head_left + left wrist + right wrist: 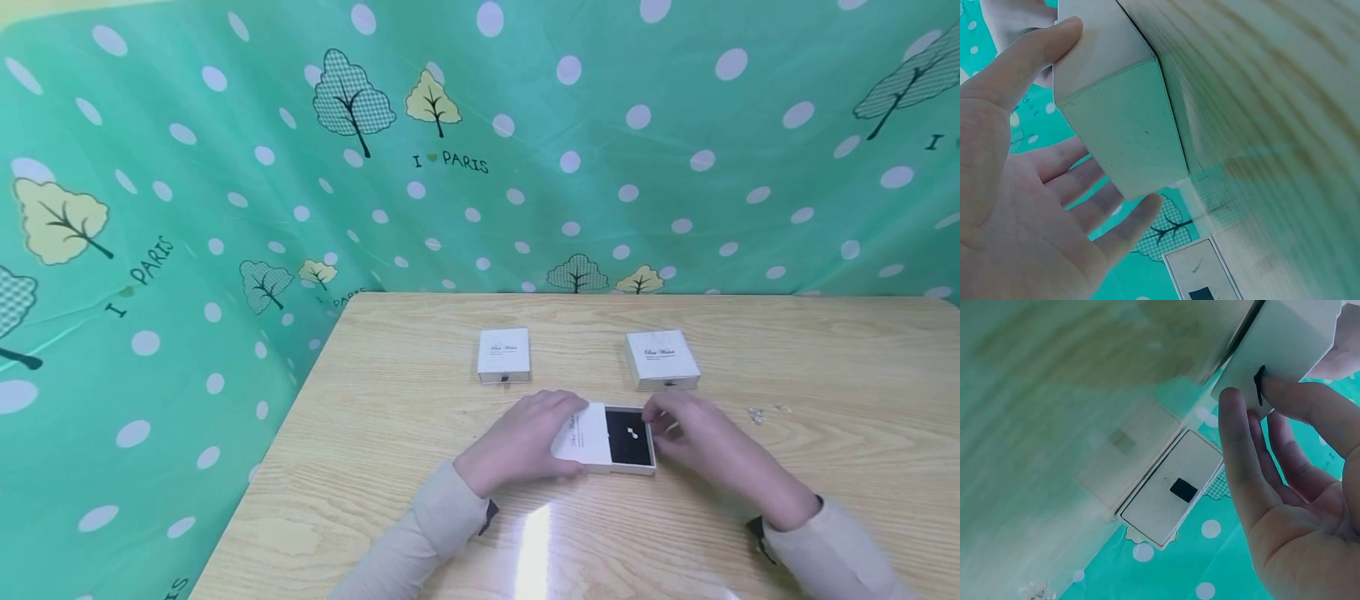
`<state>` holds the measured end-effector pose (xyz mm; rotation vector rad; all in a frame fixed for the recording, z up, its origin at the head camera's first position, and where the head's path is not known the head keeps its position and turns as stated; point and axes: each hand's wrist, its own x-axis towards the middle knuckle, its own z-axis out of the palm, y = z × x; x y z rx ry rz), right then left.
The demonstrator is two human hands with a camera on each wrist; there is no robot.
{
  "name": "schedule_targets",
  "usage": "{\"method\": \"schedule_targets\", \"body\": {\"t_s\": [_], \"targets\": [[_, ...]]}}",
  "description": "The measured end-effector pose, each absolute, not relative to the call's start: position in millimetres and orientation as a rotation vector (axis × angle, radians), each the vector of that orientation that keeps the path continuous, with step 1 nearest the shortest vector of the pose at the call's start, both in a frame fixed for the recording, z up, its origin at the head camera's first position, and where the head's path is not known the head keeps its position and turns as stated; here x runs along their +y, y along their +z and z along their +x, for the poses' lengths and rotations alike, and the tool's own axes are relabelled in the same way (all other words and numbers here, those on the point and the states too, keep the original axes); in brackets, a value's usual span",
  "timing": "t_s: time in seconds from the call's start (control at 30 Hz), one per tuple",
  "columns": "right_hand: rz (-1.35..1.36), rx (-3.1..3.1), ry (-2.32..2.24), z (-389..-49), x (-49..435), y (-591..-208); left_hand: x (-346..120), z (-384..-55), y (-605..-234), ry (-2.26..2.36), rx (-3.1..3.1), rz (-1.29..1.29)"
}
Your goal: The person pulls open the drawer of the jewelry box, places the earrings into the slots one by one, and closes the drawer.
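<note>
A white slide-out gift box (pixel 592 437) lies on the table with its drawer (pixel 633 470) partly out to the right. On the drawer's black pad (pixel 626 450) sits a small silvery piece of jewelry (pixel 633 433). My left hand (pixel 528 442) grips the box's sleeve, thumb along the near edge and fingers at the far edge. In the left wrist view that thumb presses on one face of the box. My right hand (pixel 697 433) is at the drawer's outer end, where its bent thumb and fingertips pinch the black pull tab (pixel 1259 384).
Two more white boxes, one on the left (pixel 504 354) and one on the right (pixel 663 358), stand farther back. Several tiny shiny pieces (pixel 756 414) lie right of my right hand. A green polka-dot cloth (pixel 525 225) hangs behind the wooden table (pixel 360 433).
</note>
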<state>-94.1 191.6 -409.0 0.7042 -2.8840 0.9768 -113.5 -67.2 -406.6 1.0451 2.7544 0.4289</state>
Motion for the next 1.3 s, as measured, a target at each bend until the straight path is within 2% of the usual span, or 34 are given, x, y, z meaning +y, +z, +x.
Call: {"method": "schedule_targets", "body": {"t_s": [1.03,1.3], "targets": [[0.863,-2.907,0.936,-103,162,-403,-65,-115,-405,0.459,2.738,1.019],[0.831,-2.948,0.926,-106,156,-403,-66,-116,-405,0.462,2.739,1.043]]}}
